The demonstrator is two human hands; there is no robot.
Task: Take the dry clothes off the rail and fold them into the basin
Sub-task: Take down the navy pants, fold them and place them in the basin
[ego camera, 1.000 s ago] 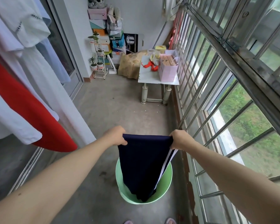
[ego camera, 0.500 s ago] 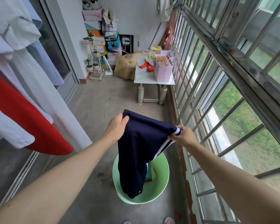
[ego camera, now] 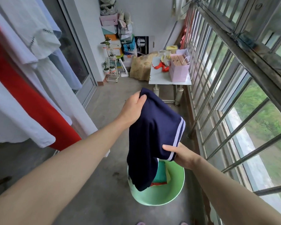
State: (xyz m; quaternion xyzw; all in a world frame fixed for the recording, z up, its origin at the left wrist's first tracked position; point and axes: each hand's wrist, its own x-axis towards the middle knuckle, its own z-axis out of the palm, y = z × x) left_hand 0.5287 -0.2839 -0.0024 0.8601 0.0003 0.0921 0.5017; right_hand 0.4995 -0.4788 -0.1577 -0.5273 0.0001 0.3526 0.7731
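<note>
Nearest the camera, two bare forearms are reaching forward over a concrete floor [ego camera: 104, 200]. The right hand [ego camera: 181, 154] is pinching the white-striped hem of a navy garment [ego camera: 152, 135], with the thumb lying on top of the cloth and the fingers clamped beneath it, out of sight. Directly below, a green basin [ego camera: 177, 192] is standing on the floor, and the garment's lower end is hanging down into it. Inside the basin, teal and red pieces [ego camera: 161, 175] are lying partly hidden; they are possibly folded clothes. Farther out and higher, the left hand [ego camera: 133, 108] is gripping the garment's upper corner, its fingers [ego camera: 135, 96] curled tightly on the cloth. The garment is thus hanging slantwise between both hands, above the basin. To the left, a red garment [ego camera: 31, 103] and white garments [ego camera: 15, 46] are hanging. To the right, a barred window [ego camera: 234, 78] is running alongside. Beyond, a pink bag [ego camera: 179, 70] is standing on a worktop [ego camera: 159, 77], and stacked boxes [ego camera: 112, 25] are leaning against the far wall.
</note>
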